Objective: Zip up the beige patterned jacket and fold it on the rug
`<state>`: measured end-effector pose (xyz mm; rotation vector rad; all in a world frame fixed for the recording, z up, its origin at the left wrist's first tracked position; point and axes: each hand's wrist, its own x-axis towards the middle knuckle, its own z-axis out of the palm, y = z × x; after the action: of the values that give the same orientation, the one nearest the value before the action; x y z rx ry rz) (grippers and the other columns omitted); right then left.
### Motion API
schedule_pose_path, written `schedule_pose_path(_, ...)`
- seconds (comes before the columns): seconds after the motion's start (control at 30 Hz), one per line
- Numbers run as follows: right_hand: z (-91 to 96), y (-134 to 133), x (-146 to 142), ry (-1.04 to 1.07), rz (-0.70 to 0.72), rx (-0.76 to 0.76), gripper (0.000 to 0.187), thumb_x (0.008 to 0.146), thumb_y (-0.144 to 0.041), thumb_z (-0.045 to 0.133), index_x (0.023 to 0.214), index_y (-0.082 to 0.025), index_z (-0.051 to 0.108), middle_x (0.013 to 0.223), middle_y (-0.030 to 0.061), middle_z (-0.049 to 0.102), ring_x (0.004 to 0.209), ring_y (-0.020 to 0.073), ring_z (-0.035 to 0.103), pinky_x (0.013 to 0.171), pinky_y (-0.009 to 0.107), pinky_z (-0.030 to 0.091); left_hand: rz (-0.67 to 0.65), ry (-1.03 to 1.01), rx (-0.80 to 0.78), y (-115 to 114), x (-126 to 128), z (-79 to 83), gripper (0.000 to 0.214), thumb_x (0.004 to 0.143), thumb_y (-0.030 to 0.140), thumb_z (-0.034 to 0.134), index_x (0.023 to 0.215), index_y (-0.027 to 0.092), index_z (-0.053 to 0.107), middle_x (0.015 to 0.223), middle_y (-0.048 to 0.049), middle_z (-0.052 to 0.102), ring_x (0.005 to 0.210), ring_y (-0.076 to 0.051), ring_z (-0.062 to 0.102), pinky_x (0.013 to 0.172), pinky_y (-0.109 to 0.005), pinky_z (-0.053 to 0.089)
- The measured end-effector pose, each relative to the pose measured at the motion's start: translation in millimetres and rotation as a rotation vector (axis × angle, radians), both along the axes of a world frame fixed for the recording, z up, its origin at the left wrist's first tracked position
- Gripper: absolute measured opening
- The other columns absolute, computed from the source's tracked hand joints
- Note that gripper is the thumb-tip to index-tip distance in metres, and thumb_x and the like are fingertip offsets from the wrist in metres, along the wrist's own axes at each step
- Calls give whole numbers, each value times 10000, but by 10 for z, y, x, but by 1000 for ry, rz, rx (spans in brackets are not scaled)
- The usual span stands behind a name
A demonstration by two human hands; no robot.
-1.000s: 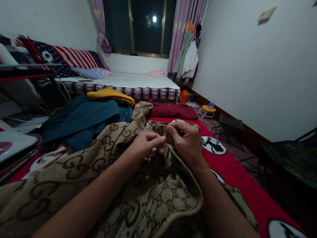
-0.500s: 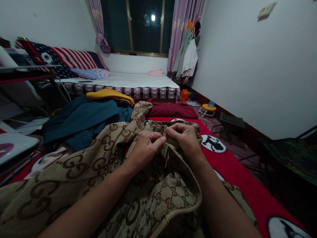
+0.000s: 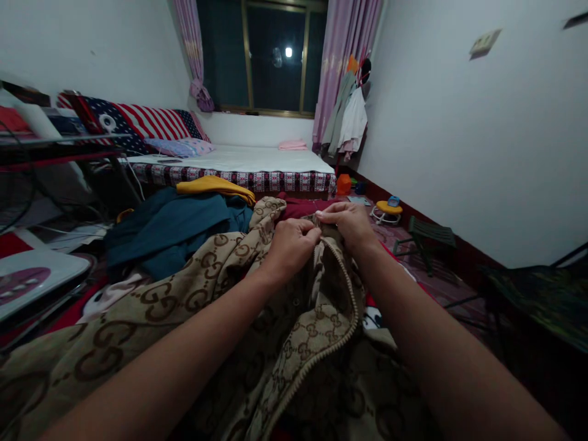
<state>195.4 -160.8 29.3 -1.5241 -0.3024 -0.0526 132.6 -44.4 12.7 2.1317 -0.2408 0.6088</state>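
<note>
A tan jacket (image 3: 206, 269) with a brown letter pattern is spread before me, one sleeve out to the left. Its toothed zipper edge (image 3: 351, 294) curves down from my hands toward the front. My left hand (image 3: 294, 242) pinches the jacket at the upper end of that zipper, thumb against curled fingers. Close beside it on the right, my right hand (image 3: 346, 223) also pinches the fabric, its fingers closed. The part between my fingertips is too small to make out. A red cloth with white round prints (image 3: 372, 317) lies under the jacket.
Teal clothing (image 3: 169, 220) and a yellow garment (image 3: 215, 185) are heaped at the left, with a dark red garment (image 3: 298, 208) behind the jacket. A white folding table (image 3: 46, 260) stands left. A low stool (image 3: 432, 236) and a camouflage chair (image 3: 542, 288) are at right.
Both hands have risen and moved slightly away from me, lifting the jacket's zipper end. The zipper hangs straighter, and the raised cloth now hides more of the dark red garment.
</note>
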Motion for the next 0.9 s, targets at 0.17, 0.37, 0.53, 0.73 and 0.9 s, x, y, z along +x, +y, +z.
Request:
schedule_pose_path(0.17,137,-76,35,-97,28,-84,262,465,-328,776,506,-152,585,464,-33,528,434,74,413,436,223,297,-24,22,-105,-24,-54,64,330,768,272,525,475,175,410,473,34,365,488,-101,333,503,-264,217)
schedule_pose_path(0.37,16,-428,-185,-30,328,-350,441,687,-590,656,608,-166,564,518,-37,500,434,72,379,425,220,264,-503,534,-851,-28,-301,-213,253,766,376,572,656,164,488,493,68,379,365,-40,191,378,-193,103)
schedule_pose_path(0.53,-49,-592,-320,-57,451,-477,466,765,-618,579,639,-170,552,550,-31,485,474,83,380,442,218,265,-666,654,-1010,-145,-442,-219,214,781,318,594,694,149,495,521,63,387,363,-21,193,357,-155,101)
schedule_pose_path(0.73,-224,-662,-448,-98,395,-369,420,807,-490,556,552,-193,404,507,-64,342,455,67,275,428,215,198,-688,835,-1093,-256,-502,-230,234,785,262,489,581,149,471,419,72,281,337,-35,160,345,-165,106)
schedule_pose_path(0.9,-306,-684,-507,-217,248,-341,428,792,-429,551,499,-202,337,495,-64,281,455,65,232,432,227,180,-607,854,-1115,-386,-538,-223,277,729,249,459,468,167,412,352,70,221,312,-46,148,345,-196,99)
